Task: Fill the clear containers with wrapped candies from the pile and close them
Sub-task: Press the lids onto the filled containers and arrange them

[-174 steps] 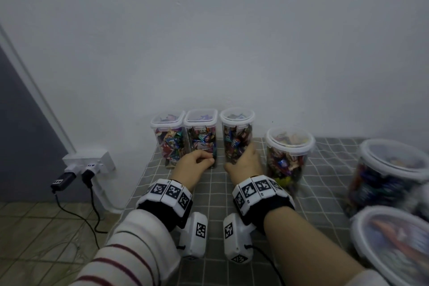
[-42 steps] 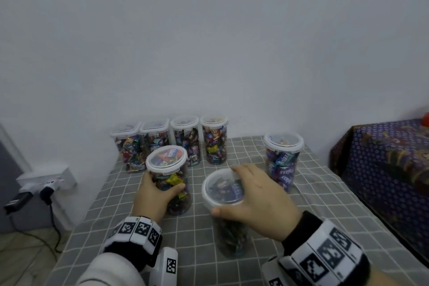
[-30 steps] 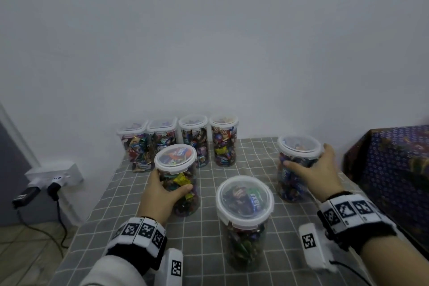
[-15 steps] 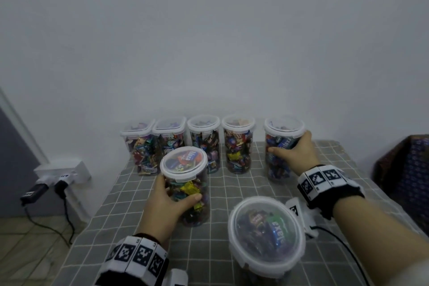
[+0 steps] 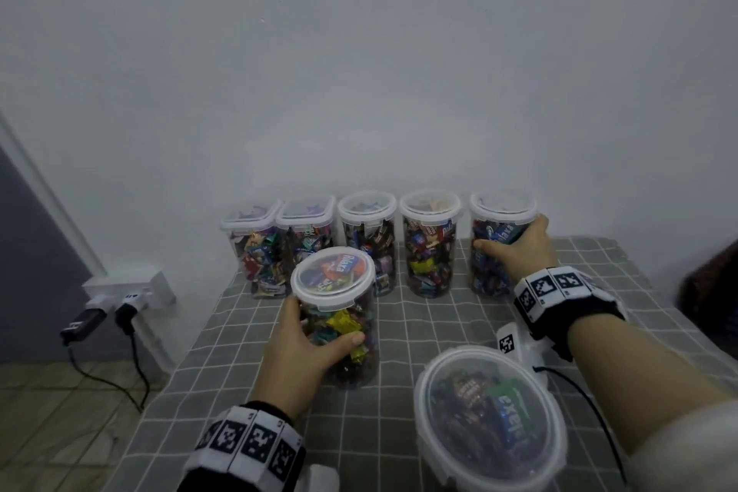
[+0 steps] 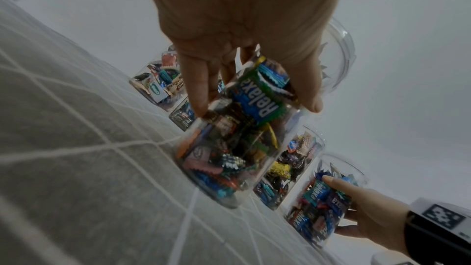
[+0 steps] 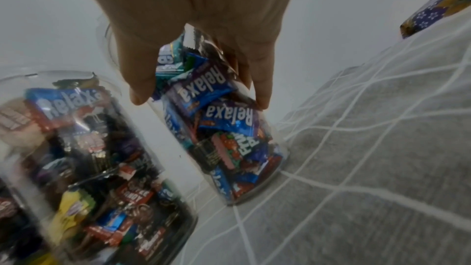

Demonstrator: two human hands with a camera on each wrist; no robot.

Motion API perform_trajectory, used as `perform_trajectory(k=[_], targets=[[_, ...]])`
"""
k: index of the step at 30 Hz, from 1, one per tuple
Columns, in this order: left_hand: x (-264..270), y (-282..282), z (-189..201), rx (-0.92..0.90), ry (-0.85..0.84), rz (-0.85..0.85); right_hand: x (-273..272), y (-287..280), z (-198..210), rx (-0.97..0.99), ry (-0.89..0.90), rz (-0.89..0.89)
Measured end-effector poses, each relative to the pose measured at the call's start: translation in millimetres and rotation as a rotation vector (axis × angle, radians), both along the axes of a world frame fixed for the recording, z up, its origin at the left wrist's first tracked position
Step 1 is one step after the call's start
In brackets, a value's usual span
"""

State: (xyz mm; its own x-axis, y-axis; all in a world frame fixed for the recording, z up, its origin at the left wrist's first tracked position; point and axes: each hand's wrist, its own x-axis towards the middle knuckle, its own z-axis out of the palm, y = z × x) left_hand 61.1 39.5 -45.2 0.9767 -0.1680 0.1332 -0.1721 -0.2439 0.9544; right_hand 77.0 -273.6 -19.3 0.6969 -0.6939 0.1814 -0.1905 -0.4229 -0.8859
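seven lidded candy-filled clear containers (image 5: pixel 430 248) upright

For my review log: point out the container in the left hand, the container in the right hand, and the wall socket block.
Left-hand container (image 5: pixel 333 278): head view, on its clear lid.
Right-hand container (image 5: pixel 501 208): head view, on its lid.
Wall socket block (image 5: pixel 131 286): head view, on its white housing.
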Motion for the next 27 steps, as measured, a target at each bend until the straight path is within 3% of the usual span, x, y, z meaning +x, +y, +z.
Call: perform_trajectory(k=[4,7,12,15,20,27], targets=[[-0.6,-0.1,-0.3,0.018,-0.011,0.008,-3.5,-0.1,0.4,-0.008,0.034,0.026],[-1.0,0.3,0.2,0.038,-0.014,0.016,-20.6,-0.8,-2.2,-0.081,0.193,0.118],[-3.5,-1.0,4.3,0.053,-0.005,0.02,-95.7,6.6,11.4,-0.46,0.697,0.455],[-5.3,-2.9,4.9,0.093,-0.008,0.046,-141.8,11.5,14.3,-0.358,0.802,0.73],[-14.4,-10.5,6.3,0.112,-0.03,0.093,-186.5,41.3,13.9,-0.036,0.597,0.979],[-33.0,-23.1,8.1,0.142,-0.043,0.083,-197.0,85.5,11.1,0.131,0.242,0.966]])
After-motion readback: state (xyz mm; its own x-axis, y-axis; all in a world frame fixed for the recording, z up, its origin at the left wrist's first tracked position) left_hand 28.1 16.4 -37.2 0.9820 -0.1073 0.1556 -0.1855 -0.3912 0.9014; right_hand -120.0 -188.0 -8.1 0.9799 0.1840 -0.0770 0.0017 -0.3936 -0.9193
